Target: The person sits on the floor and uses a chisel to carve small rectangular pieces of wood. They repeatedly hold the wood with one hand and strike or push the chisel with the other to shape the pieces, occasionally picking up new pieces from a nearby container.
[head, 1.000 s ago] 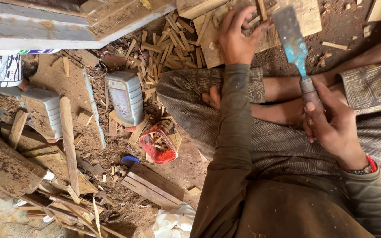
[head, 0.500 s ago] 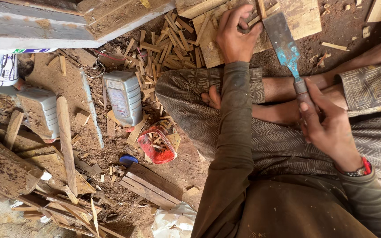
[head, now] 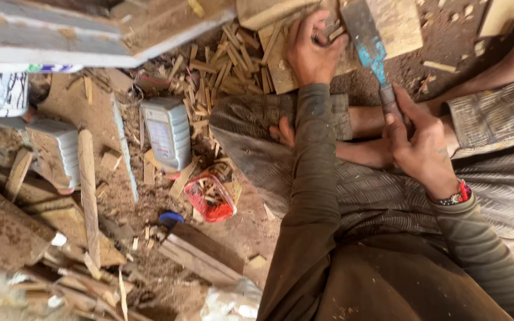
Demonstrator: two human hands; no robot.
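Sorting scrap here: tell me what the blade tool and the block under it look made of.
Blade tool: dull grey metal with worn blue paint, likely steel; handle hidden in the right hand. Block: pale raw wood, unfinished, grain visible, steadied by the left hand.

Blue-stained chisel [head: 369,44] on wood block [head: 400,27]

Rough pale wood block [head: 397,27]; dull metal chisel [head: 369,44], blue-smeared; glossy plastic jug [head: 166,132].

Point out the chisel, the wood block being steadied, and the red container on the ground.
chisel [head: 369,41]: head view, on the blue-stained blade.
wood block [head: 401,27]: head view, bare top face right of the blade.
red container [head: 210,198]: head view, on its open middle.
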